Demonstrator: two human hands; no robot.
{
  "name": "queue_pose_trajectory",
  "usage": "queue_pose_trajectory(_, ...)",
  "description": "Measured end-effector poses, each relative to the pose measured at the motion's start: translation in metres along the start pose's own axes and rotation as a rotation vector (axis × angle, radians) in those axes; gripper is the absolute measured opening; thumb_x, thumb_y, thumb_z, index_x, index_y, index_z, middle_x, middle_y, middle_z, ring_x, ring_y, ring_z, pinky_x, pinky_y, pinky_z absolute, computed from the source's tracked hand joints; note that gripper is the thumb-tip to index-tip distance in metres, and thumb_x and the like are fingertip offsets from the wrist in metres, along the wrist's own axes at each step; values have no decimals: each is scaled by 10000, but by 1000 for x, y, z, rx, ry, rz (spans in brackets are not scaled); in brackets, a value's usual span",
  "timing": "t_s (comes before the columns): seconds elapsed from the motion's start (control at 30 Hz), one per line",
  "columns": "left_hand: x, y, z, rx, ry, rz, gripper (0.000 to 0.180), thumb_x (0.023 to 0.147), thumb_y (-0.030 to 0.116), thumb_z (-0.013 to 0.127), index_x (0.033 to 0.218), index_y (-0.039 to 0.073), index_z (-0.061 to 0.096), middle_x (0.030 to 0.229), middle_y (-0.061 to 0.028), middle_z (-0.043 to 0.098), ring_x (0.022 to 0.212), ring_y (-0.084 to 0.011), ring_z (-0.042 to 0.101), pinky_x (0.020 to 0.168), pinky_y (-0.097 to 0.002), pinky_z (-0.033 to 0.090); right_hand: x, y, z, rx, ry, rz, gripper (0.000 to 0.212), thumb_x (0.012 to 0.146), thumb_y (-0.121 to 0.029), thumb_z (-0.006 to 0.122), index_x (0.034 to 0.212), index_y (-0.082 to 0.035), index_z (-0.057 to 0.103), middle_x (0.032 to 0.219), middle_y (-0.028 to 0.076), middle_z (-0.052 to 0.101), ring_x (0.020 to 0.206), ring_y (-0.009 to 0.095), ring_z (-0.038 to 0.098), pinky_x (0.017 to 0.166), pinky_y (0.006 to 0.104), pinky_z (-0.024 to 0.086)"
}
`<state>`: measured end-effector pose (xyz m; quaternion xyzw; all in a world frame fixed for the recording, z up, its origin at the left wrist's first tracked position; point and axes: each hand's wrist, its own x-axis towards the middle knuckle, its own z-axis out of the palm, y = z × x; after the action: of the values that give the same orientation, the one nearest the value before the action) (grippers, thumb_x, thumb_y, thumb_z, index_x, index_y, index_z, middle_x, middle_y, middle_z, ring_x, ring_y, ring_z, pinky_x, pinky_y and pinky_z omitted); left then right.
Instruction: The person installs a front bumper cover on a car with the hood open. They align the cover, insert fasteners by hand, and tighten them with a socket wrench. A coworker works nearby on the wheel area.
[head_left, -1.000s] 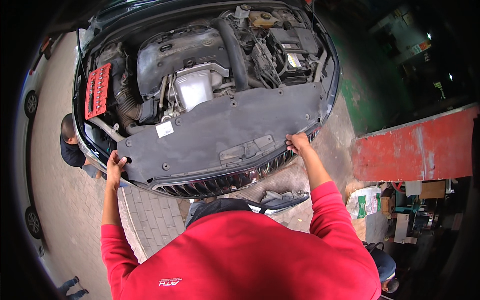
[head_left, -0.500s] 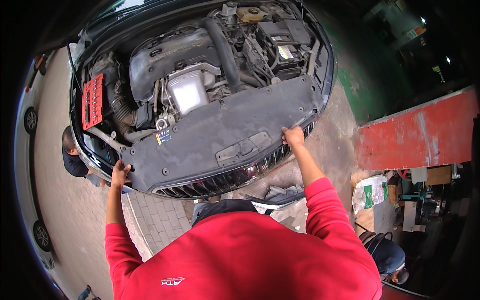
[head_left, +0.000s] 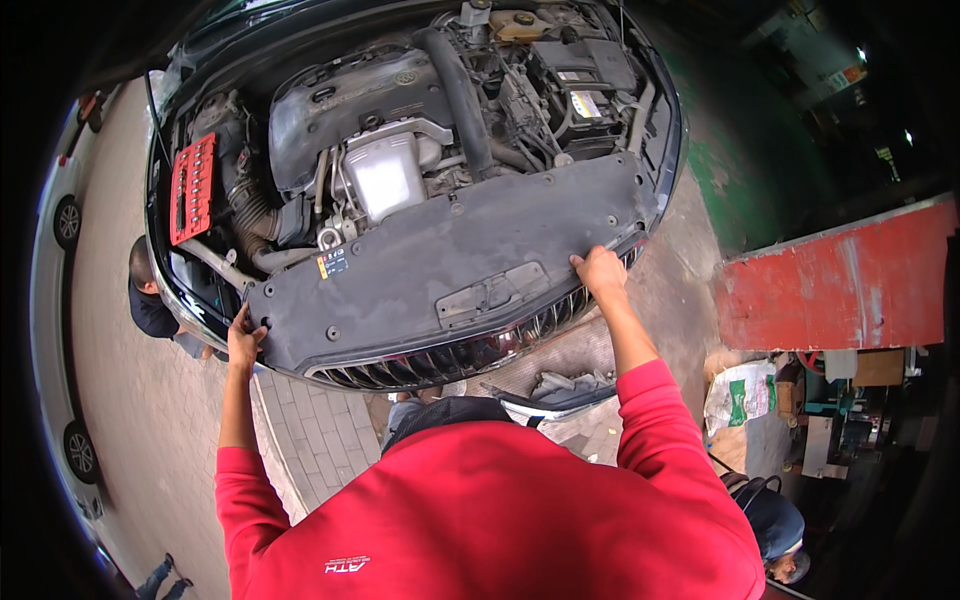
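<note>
A wide dark plastic radiator cover panel (head_left: 400, 275) lies across the front of an open engine bay, just behind the chrome-edged grille (head_left: 480, 350). At its left end, my left hand (head_left: 243, 338) grips the corner, thumb on top and the other fingers partly hidden by the edge. My right hand (head_left: 602, 275) is closed over the front edge on the right, above the grille; its fingertips are partly hidden. Between my hands the panel has a recessed section (head_left: 490, 295). Beyond it sit the engine cover (head_left: 350, 105) and a silvery metal heat shield (head_left: 383, 178).
A red socket tray (head_left: 193, 190) rests on the bay's left side. The battery (head_left: 590, 105) is at the right rear. One person (head_left: 150, 300) is low beside the car at left, another (head_left: 775, 525) at lower right. A red panel (head_left: 835, 280) stands to the right.
Both hands keep their places on the cover panel, while the whole view shifts slightly. At the lower left, a passer-by's legs come further into view.
</note>
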<state>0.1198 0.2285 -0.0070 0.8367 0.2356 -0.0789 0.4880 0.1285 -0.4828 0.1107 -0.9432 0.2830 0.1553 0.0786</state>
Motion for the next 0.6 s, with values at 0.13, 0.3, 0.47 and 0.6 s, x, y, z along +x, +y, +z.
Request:
queue_pose_trajectory(0.13,-2,4,6,-150,5,76,805,830,-132,678,1549,166,472,901,39,582,668,-79,500,505,-206,378,-9,-1,21,31,88,-134,690,889,-493,727,1359,-21,546,1276,280,602,1144,435,648,956,486,540)
queue_pose_trajectory(0.3,4,-1,7,-44,-42,44,849,811,-114,712,1565,175,449,856,58,478,637,-82,457,448,-223,394,-17,-6,38,78,143,-34,812,857,-527,756,1454,-45,490,1429,277,476,1310,456,484,1080,490,441)
queue_pose_trajectory(0.47,12,-7,2,-77,-31,66,827,823,-97,721,1559,170,458,830,57,442,641,-84,469,442,-226,415,-19,-4,42,86,158,-24,846,849,-521,760,1458,-8,474,1416,276,495,1314,447,464,1103,488,415)
queue_pose_trajectory(0.6,10,-7,2,-40,-69,17,823,830,-95,723,1557,188,461,819,54,445,657,-93,495,463,-226,461,-10,5,58,71,270,-54,844,863,-491,747,1476,10,454,1465,285,473,1330,460,449,1136,493,380)
